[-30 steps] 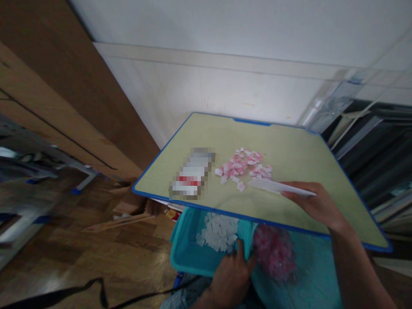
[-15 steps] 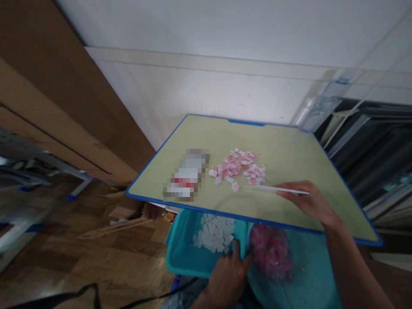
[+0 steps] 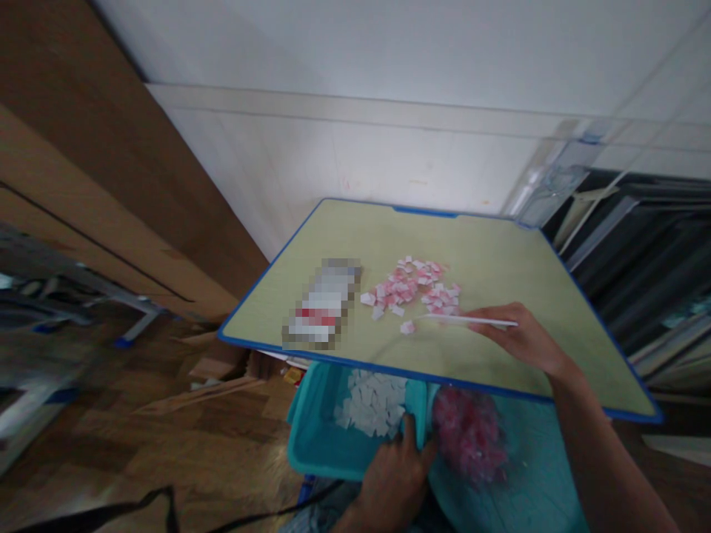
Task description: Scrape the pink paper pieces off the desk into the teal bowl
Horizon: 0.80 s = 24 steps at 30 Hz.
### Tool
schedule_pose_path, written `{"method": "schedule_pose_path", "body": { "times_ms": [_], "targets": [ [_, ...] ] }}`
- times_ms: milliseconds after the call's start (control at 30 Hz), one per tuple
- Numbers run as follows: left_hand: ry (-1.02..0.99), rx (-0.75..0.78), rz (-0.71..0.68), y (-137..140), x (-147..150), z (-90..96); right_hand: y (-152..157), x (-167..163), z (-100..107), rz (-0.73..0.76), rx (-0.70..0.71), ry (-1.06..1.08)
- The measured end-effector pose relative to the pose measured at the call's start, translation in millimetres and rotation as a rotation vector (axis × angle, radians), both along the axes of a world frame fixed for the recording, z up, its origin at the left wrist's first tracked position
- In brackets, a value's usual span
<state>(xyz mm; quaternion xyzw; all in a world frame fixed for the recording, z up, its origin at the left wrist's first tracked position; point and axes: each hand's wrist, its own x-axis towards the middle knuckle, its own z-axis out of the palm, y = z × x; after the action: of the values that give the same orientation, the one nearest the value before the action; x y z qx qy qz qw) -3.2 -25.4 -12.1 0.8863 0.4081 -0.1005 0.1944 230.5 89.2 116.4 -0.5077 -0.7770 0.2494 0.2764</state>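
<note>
My right hand (image 3: 505, 326) pinches a slim white tool (image 3: 466, 319) that looks like tweezers, held low over the yellow-green board (image 3: 500, 259). Its tip is just right of a single small pink-and-white piece (image 3: 407, 326) at the near side of a loose pile of similar pieces (image 3: 408, 285). Below the board, my left hand (image 3: 397, 474) is closed on the right edge of a teal bin (image 3: 327, 463). Inside the bin lie many white pieces (image 3: 373, 400). The grip of the left fingers is partly hidden.
A pixelated flat object (image 3: 322, 303) lies on the board's left. Right of my left hand, a clear bag of pink pieces (image 3: 469, 437) rests on a teal surface (image 3: 538, 451). A white wall (image 3: 389, 155) stands behind; cardboard (image 3: 222, 385) lies on the floor.
My right hand and the white tool have shifted slightly left and up. The single piece at the tip has changed shape or angle and sits a little lower. My left hand stays put.
</note>
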Motion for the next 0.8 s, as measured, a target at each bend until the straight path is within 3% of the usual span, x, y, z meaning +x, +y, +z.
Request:
{"method": "schedule_pose_path", "body": {
  "times_ms": [133,267,500,800],
  "targets": [
    [-0.013,0.012,-0.005,-0.5,-0.2,-0.6,-6.9,6.8,6.0,0.097,-0.037,-0.04],
    [-0.012,0.008,-0.003,-0.2,0.3,-0.4,-11.2,2.7,13.6,0.118,0.014,-0.017],
    [-0.014,0.006,-0.008,-0.6,0.6,0.1,-7.0,1.3,11.4,0.256,-0.046,0.032],
    [-0.018,0.011,0.01,-0.6,0.6,1.1,-12.2,9.7,15.9,0.296,-0.041,0.002]
  ]
}}
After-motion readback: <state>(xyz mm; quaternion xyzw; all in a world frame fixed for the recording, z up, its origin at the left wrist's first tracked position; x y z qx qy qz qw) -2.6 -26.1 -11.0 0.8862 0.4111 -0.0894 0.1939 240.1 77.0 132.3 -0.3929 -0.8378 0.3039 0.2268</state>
